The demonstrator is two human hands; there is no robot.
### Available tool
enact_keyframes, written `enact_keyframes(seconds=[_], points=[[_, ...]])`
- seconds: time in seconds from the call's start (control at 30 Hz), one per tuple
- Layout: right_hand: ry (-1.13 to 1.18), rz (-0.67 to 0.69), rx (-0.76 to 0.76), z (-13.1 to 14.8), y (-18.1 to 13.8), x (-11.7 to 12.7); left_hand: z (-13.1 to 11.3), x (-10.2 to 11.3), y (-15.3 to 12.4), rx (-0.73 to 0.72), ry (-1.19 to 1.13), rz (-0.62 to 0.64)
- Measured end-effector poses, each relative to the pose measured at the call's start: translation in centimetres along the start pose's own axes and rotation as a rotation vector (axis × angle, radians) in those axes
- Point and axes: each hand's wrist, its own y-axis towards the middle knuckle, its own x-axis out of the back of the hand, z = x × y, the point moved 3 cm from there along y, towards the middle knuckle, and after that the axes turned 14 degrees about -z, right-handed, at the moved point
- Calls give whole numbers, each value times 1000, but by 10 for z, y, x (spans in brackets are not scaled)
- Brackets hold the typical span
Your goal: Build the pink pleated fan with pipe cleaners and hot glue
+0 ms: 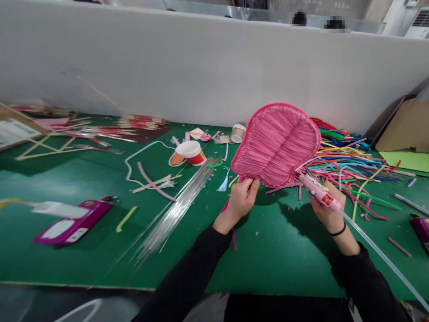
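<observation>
A pink leaf-shaped fan (276, 145), seemingly made of pipe cleaners, is held up above the table by my left hand (239, 199), whose fingers are closed round its lower end. My right hand (328, 208) is wrapped round a pink glue gun (320, 192) with a clear glue stick (378, 250) trailing from its back. The gun's tip is at the fan's lower right edge; whether it touches cannot be seen. Part of a pink stem shows below my left hand.
Colourful pipe cleaners (351, 156) are heaped at the right. A bundle of thin metal wires (181, 205), a paper cup (191, 152) and a purple box (77, 221) lie to the left. A white partition (167, 67) stands behind the green table (268, 268).
</observation>
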Motion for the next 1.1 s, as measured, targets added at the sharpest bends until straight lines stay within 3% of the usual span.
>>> enact_keyframes(seconds=[0.33,1.1], points=[[-12,40,-53,-3,-6,-2,0,1,0,37,6,17],[-30,20,-3,-2,-5,-2,1,1,-1,31,9,11]])
